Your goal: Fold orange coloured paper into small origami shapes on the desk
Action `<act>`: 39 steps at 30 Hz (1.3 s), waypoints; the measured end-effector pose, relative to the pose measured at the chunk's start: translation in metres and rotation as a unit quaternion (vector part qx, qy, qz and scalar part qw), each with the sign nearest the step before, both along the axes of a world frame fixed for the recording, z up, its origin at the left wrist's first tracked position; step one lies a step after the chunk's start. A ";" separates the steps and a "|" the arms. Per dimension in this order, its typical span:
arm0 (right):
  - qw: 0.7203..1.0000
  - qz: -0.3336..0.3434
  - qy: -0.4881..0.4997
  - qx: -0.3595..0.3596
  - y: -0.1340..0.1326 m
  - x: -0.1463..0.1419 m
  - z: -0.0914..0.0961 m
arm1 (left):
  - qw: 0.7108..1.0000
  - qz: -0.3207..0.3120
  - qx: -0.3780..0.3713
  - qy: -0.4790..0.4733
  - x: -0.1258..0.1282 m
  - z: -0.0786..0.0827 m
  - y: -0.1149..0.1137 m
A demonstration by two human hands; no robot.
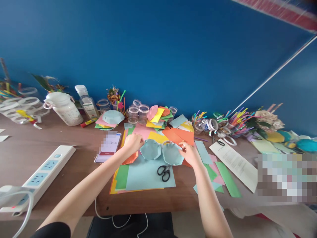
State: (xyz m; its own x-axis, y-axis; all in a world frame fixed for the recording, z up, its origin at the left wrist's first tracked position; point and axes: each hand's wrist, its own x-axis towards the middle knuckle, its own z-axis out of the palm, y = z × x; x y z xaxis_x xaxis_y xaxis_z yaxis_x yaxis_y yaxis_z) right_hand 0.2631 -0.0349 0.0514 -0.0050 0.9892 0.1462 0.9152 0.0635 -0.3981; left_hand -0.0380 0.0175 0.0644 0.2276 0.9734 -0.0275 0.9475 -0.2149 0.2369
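The left hand's grip (132,144) curls loosely just beside a pale blue paper bowl (150,149). The right hand's grip (189,153) touches the rim of a second pale blue paper bowl (171,154); whether it is clenched, I cannot tell.

The brown wooden desk (49,134) carries a stack of coloured paper (143,177) at six o'clock, a printed sheet (234,165) at three, a smartphone (107,147) at nine, a white power strip (42,178) at eight, and a white lidded jar (64,109) at ten.
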 end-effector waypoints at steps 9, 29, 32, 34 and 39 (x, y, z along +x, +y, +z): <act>0.996 0.071 0.031 0.049 0.004 -0.079 0.009 | 0.996 0.078 0.011 0.047 -0.011 -0.007 -0.012; 0.999 0.029 0.010 -0.038 0.022 -0.121 -0.011 | 0.999 0.047 0.010 -0.004 -0.016 -0.011 -0.007; 0.993 0.036 0.087 0.072 0.015 -0.112 0.001 | 0.998 0.062 0.022 -0.002 -0.015 -0.005 -0.011; 0.979 -0.024 0.124 0.162 0.012 -0.088 0.010 | 0.997 0.073 0.033 -0.006 -0.017 -0.001 -0.016; 0.934 -0.231 0.175 0.209 0.016 0.009 0.007 | 0.995 0.082 0.049 -0.027 -0.036 -0.004 -0.029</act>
State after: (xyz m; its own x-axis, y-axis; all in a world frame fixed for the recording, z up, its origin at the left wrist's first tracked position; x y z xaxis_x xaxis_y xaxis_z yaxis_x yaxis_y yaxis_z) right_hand 0.2723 -0.0192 0.0589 0.5280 0.7303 0.4335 0.7024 -0.0886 -0.7062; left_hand -0.0744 -0.0119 0.0606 0.0645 0.9949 0.0782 0.9579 -0.0836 0.2745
